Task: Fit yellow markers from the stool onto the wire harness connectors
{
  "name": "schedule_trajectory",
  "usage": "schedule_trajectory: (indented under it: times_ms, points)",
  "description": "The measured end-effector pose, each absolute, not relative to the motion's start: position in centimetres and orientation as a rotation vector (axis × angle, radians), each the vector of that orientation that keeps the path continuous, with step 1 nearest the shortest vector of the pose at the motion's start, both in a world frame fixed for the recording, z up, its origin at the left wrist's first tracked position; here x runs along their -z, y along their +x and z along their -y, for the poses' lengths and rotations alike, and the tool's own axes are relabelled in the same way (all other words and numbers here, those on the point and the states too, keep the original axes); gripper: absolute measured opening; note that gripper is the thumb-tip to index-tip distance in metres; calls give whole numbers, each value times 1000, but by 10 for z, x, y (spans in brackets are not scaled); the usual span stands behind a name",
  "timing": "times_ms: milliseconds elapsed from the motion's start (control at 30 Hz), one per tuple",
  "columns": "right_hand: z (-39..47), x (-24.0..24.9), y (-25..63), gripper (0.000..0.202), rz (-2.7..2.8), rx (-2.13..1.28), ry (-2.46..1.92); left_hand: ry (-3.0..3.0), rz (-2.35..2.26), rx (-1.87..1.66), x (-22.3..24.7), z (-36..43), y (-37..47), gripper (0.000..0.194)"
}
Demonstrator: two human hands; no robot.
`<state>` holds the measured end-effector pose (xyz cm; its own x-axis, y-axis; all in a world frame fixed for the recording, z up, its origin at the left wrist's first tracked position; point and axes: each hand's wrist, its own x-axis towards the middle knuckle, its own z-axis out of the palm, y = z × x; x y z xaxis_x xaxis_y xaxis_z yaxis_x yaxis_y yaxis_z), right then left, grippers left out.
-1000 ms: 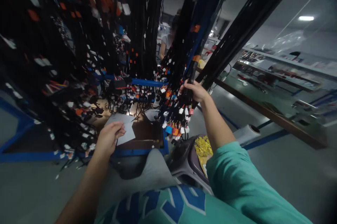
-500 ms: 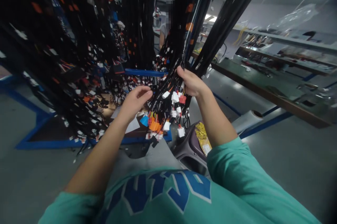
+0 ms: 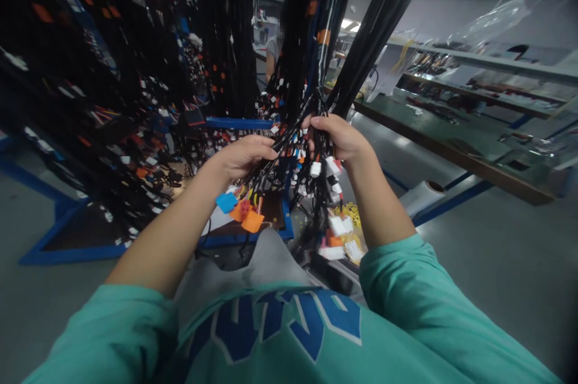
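A black wire harness (image 3: 321, 80) hangs in front of me, its lower branches parted into two bunches. My left hand (image 3: 247, 155) is closed around the left bunch of wires, with a blue connector (image 3: 226, 202) and an orange connector (image 3: 253, 221) dangling below it. Around the right bunch my right hand (image 3: 338, 134) has its fingers wrapped. White connectors (image 3: 334, 166) hang under that hand, and lower down another white connector (image 3: 341, 226) is blurred. Part of the fingers on both hands is hidden by wires.
More harnesses (image 3: 230, 29) hang densely on the left. A blue metal frame (image 3: 67, 254) stands low behind them. To the right are a long workbench (image 3: 451, 149) and a roll of clear film (image 3: 422, 197). A yellow bag (image 3: 353, 250) lies low ahead. One person is partly visible behind the harnesses.
My left hand has moved right and closed on wires. The connector cluster has split: blue and orange ones swung left, others hang right under my right hand.
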<state>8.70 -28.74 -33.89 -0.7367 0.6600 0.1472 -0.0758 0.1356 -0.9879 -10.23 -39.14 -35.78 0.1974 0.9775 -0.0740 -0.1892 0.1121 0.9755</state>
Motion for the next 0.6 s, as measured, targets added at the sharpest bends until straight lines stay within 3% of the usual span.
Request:
schedule_trajectory:
  times_ms: [333, 600]
  points:
    - [266, 368, 62, 28, 1688, -1552, -583, 845, -562, -1004, 385, 422, -72, 48]
    - [258, 386, 41, 38, 1652, -1514, -462, 885, -387, -1055, 401, 419, -65, 60]
